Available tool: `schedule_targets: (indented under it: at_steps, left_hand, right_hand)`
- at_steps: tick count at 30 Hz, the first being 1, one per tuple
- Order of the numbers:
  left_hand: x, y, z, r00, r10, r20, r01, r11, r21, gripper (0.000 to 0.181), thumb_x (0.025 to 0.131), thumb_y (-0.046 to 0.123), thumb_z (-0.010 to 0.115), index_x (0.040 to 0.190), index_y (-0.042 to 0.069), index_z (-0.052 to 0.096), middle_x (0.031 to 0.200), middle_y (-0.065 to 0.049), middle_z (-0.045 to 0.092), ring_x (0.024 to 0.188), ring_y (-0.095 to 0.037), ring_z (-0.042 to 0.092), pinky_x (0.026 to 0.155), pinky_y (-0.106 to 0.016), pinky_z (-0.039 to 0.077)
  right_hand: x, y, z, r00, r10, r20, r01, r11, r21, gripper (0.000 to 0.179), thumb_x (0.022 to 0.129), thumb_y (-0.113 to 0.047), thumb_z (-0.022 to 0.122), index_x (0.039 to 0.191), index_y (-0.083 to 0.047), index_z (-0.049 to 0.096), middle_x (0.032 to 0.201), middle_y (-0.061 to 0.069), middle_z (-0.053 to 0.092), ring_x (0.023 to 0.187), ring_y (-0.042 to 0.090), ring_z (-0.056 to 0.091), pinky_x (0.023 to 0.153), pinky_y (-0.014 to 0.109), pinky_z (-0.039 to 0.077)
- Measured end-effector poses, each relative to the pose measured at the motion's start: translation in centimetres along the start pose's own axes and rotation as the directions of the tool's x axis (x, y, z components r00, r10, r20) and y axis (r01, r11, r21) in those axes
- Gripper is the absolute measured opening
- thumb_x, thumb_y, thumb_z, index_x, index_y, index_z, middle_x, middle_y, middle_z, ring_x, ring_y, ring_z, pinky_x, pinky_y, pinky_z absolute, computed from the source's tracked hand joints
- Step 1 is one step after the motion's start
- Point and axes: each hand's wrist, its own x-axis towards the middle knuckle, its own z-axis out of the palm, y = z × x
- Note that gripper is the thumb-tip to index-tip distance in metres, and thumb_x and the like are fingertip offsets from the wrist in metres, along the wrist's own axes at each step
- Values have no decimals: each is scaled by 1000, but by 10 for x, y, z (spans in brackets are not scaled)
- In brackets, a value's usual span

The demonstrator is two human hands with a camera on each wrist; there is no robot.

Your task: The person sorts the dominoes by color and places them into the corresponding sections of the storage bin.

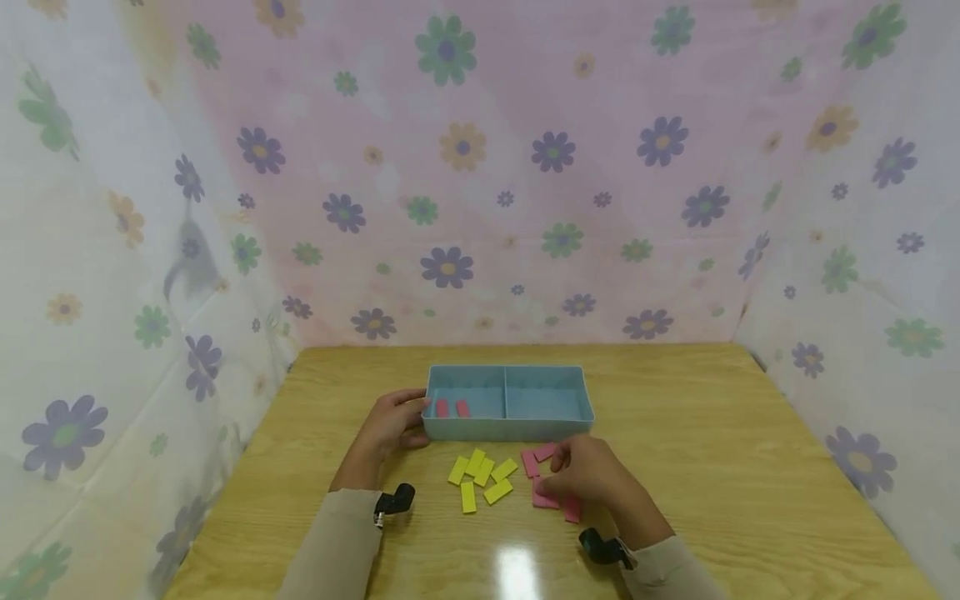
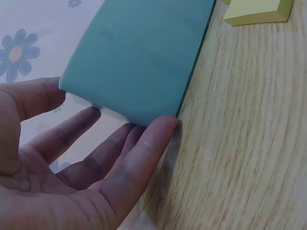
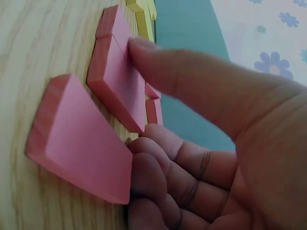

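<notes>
A left hand holds a blue box by its nine-o'clock end; the right hand, thumb on a pink block, pinch impossible to confirm, should lift squarely toward ten.

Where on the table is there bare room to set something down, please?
Bare table lies right of the blue tray, out to the floral cloth, and left of the left hand. The tray's right compartment is also bare. It is crowded in front of the tray, where yellow blocks and pink blocks lie, the right hand over the pink ones.
</notes>
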Motion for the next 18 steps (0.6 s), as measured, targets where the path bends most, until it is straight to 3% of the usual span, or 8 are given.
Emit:
schedule_targets:
  at_steps: [6,13,18]
  left_hand:
    - [-2,-4,3,1000,-1,0,1,1000,-5,50,105,26,62,151,9,52,141,-20,63,116,-28,70,82,-50,64]
    - [-2,-3,3,1000,2,-14,-2,1000,-17,50,104,27,64,150,10,54,141,-20,63,115,-28,70,82,-50,64]
    - [-3,-2,3,1000,10,-17,-10,1000,-20,49,104,27,64,149,9,55,141,-20,63,115,-28,70,82,-49,64]
  right_hand:
    - [-1,-1,3,1000,26,-11,-27,999,-36,31,75,-26,94,79,-11,67,76,2,63,66,18,56,54,31,45]
    - [-3,-6,1,999,-19,-36,19,1000,-1,28,74,-15,93,79,-8,66,76,2,61,65,17,55,54,29,44]
    - [-4,-7,0,999,6,-45,-6,1000,7,28,73,-12,93,85,-6,68,81,3,63,70,17,57,57,29,47]
